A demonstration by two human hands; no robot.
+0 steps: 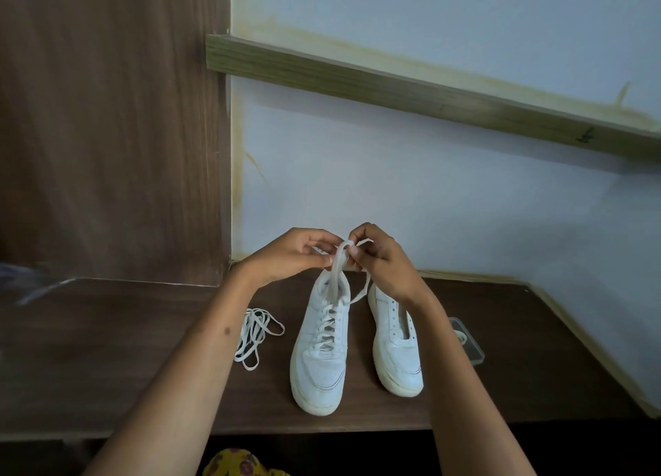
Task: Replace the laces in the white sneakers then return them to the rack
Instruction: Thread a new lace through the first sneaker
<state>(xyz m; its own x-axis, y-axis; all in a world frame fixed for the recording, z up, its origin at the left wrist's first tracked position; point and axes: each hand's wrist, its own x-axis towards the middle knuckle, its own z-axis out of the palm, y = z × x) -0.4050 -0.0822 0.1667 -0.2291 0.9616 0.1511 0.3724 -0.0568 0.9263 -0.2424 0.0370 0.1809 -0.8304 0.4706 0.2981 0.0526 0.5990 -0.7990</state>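
Both hands meet above the heel end of the laced sneaker [321,347], which stands on the dark wooden table [125,350] directly beneath them, toe toward the person. The left hand [291,254] pinches one part of the lace [338,264] between thumb and fingers; the right hand [379,257] pinches the other part just beside it, with a loop arching between the two and a loose strand trailing down under the right wrist. The unlaced sneaker [395,347] sits below the right forearm. A loose bundle of laces [254,336] lies just beside the left forearm. A clear plastic case [468,341] rests beyond the right forearm, on its outer side.
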